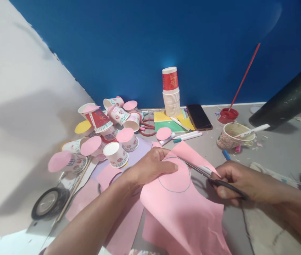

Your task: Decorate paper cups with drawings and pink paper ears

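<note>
My left hand grips a sheet of pink paper, its thumb lying on top inside a drawn circle. In my right hand is a pair of scissors with black handles. The blades lie across the paper at the circle's upper right edge, and a strip of the sheet stands up beyond them. My right fingers are wrapped round the handles. Under my left arm lie more pink sheets and a lilac sheet.
Several decorated paper cups, many with pink discs, crowd the left. Behind are a cup stack, a phone and markers. A red paint pot and a cup with a marker stand right; black tape lies left.
</note>
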`<action>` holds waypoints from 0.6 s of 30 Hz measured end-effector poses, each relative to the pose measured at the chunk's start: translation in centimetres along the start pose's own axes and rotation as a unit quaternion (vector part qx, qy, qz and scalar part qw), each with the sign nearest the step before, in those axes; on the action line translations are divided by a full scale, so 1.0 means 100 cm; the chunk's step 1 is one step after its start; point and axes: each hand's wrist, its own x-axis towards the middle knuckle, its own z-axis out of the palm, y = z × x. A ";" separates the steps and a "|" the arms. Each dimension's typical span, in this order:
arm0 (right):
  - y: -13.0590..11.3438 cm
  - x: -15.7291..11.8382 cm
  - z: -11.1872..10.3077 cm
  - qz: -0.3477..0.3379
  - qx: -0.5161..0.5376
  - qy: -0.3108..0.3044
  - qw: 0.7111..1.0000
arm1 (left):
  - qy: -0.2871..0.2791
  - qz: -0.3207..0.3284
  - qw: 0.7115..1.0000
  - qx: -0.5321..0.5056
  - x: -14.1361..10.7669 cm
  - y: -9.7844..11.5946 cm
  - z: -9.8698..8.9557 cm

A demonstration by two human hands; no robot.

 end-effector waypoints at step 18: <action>0.001 -0.002 -0.003 0.002 -0.040 -0.005 0.999 | -0.036 -0.002 0.999 0.014 -0.002 -0.001 -0.003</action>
